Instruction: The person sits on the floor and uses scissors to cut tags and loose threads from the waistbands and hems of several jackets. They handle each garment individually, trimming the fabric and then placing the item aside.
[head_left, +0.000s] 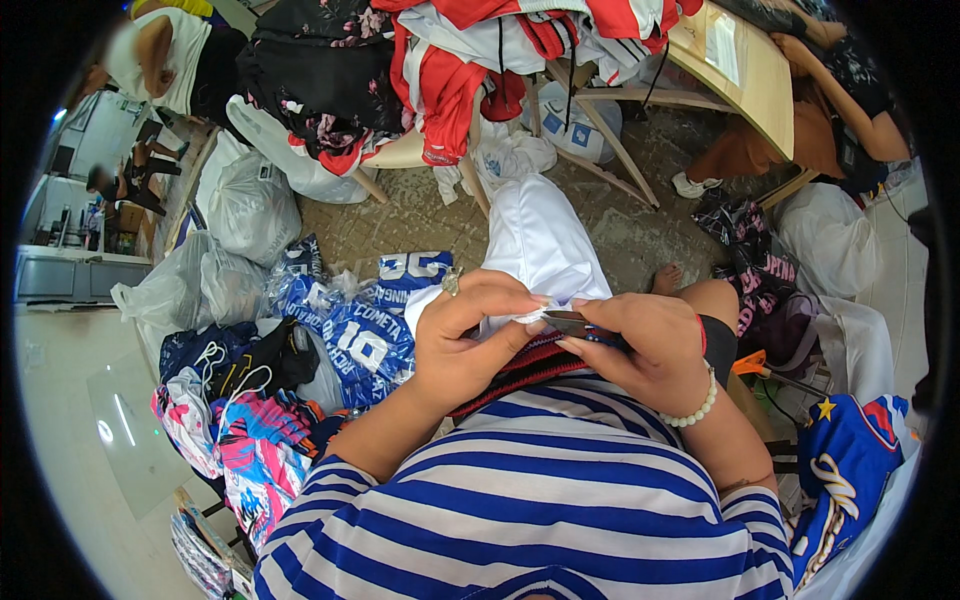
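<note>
Over my lap hangs a white fabric garment (538, 232), its lower part reaching forward toward the floor. My left hand (472, 326) pinches the garment's edge between thumb and fingertips. In my right hand (645, 345) is a small metal cutting tool (566, 322), likely thread snips, with the blade against the pinched edge. Its handle is mostly hidden by my fingers. Beneath both hands lies a dark red and black striped knit band (536, 367), across my lap.
Blue jerseys in clear plastic (367, 337) and stuffed plastic bags (251, 202) lie to the left. A wooden-legged table (397, 154) ahead carries red and white clothes (450, 90). A person's arm (840, 97) rests by a tabletop (757, 90) at right. A blue jersey (844, 472) hangs beside me.
</note>
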